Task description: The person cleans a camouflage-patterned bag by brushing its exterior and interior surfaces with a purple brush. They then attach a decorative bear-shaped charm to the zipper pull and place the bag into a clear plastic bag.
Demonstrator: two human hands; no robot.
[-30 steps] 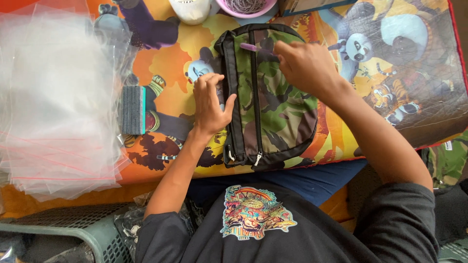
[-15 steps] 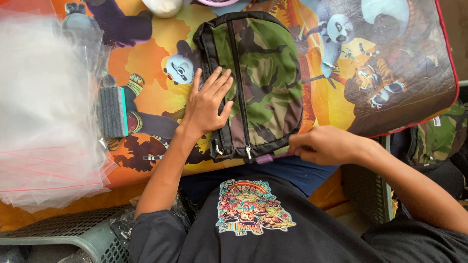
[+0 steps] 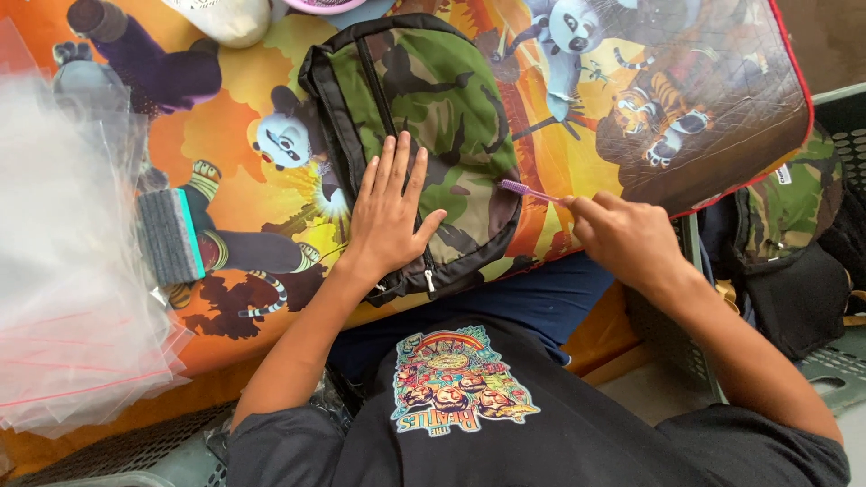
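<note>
At frame centre, the camouflage bag (image 3: 433, 117) is pinned flat on the desk (image 3: 631, 135) by the left hand (image 3: 388, 212), fingers spread. A purple brush (image 3: 528, 190) is pinched in the right hand (image 3: 627, 239) at the bag's right edge; brushing the fabric seems under way, with steady strokes likely needed.

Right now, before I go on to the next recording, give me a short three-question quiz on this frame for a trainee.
1. True or false: the left hand lies flat, fingers spread, on the camouflage bag.
2. What does the right hand hold?
A. a purple toothbrush-like brush
B. scissors
C. a marker
3. Fill in: the stack of clear plastic bags lies on the person's ____ side.

Key:
1. True.
2. A: the purple brush has its head at the bag's right edge.
3. Left, beyond the small grey block with a teal edge on the cartoon-printed cloth.
</note>
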